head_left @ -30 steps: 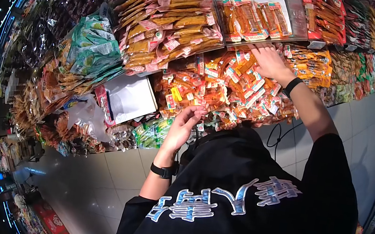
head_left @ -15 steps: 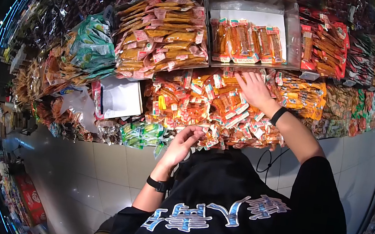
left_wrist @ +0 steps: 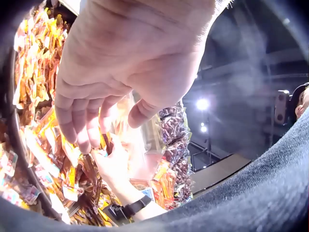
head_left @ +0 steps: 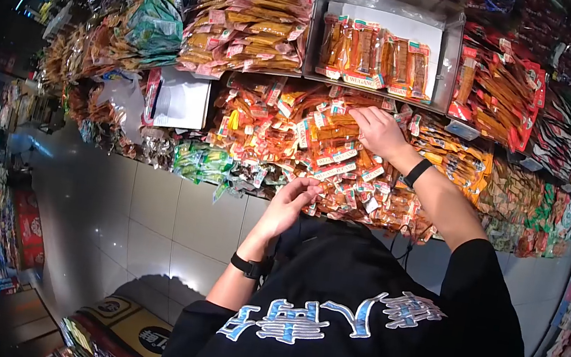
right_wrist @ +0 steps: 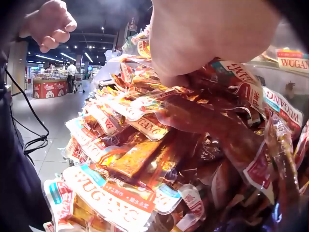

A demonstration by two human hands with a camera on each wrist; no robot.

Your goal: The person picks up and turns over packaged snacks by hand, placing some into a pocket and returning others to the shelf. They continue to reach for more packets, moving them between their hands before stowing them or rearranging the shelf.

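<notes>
In the head view my right hand lies over a heap of small WUGANG snack packets, its fingers pointing left. Its fingertips meet a long brown packet; whether they pinch it I cannot tell. The right wrist view has the palm close over glossy brown packets, with the fingers mostly hidden. At the heap's front edge, near my body, my left hand hovers palm inward. In the left wrist view its fingers are loosely bent and hold nothing.
Behind the heap stands a box with a row of upright packets. Yellow packs pile up at its left, red packs at its right. A white-lined box sits left of the heap. Tiled floor stretches below.
My right hand has drawn back from the upper box's edge onto the heap. The left hand stays near the front edge. The head view has shifted.
</notes>
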